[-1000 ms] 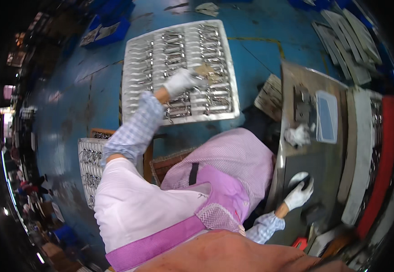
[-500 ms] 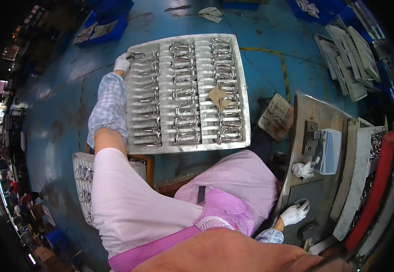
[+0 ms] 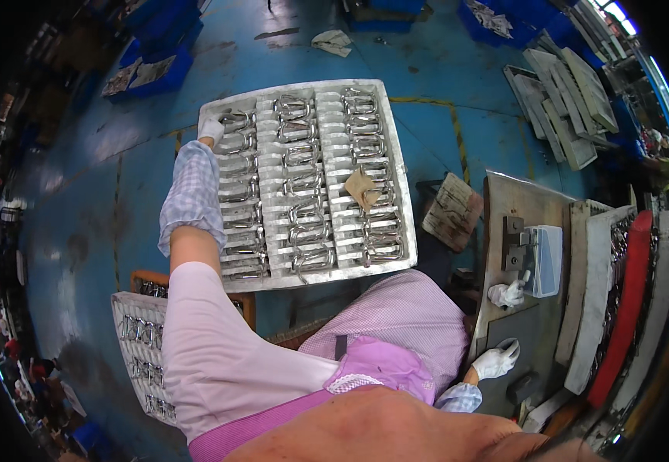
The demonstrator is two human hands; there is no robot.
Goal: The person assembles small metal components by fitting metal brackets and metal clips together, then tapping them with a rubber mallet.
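Observation:
A white foam tray (image 3: 409, 231) holds rows of shiny bent metal pieces in slots. At its far left corner is my left hand (image 3: 212, 131), in a white glove, with fingers closed at the end of a curved metal piece (image 3: 236, 120) in the top slot. My right hand (image 3: 496, 362), also gloved, rests low over the workbench (image 3: 531, 327) at the right. Its thumb and fingers curl round what looks like a curved grey metal piece (image 3: 511, 346). A tan scrap (image 3: 361, 189) lies on the tray's right column.
The bench carries a metal block fixture (image 3: 513, 242), a clear plastic box (image 3: 544, 262) and a crumpled white glove (image 3: 508, 293). More filled trays stand right of a red strip (image 3: 619, 308) and at lower left (image 3: 122, 346). Blue bins (image 3: 149, 73) and stacked foam trays (image 3: 561, 100) sit farther off.
The whole view has shifted, so the tray appears lower and slightly left. My left hand stays at the tray's far left corner, and my right hand stays over the bench.

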